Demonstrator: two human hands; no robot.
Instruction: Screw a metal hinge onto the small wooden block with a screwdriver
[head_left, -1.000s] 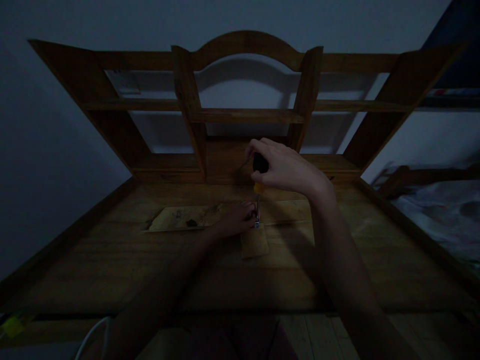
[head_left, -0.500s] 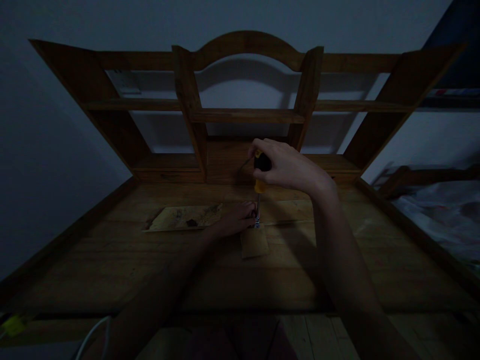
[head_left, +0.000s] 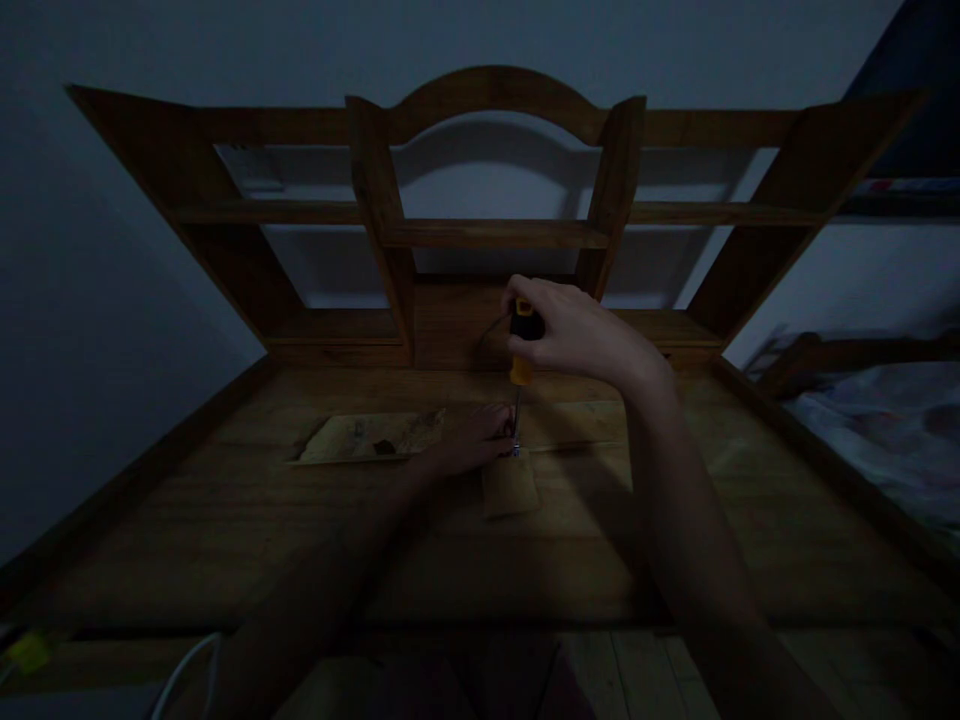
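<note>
In my right hand (head_left: 574,325) is a screwdriver (head_left: 520,368) with a yellow and black handle, gripped from above. Its shaft points down, nearly upright, and its tip meets a small shiny metal hinge (head_left: 516,450). My left hand (head_left: 480,437) lies low beside the shaft, fingers bent together at the hinge; the dim light hides just what they pinch. Below the hinge, a small square wooden board (head_left: 510,487) lies on the desk. A longer pale strip of wood (head_left: 577,424) runs to the right behind it.
The wooden desk (head_left: 315,540) has a raised shelf unit (head_left: 495,234) along its back. A recess with a pale, stained bottom (head_left: 360,436) is left of my left hand. A white cable (head_left: 187,665) hangs at the front left edge. Pale bedding (head_left: 885,430) shows at right.
The screwdriver handle has turned slightly in my right hand, with its yellow end showing more. My left hand stays at the hinge.
</note>
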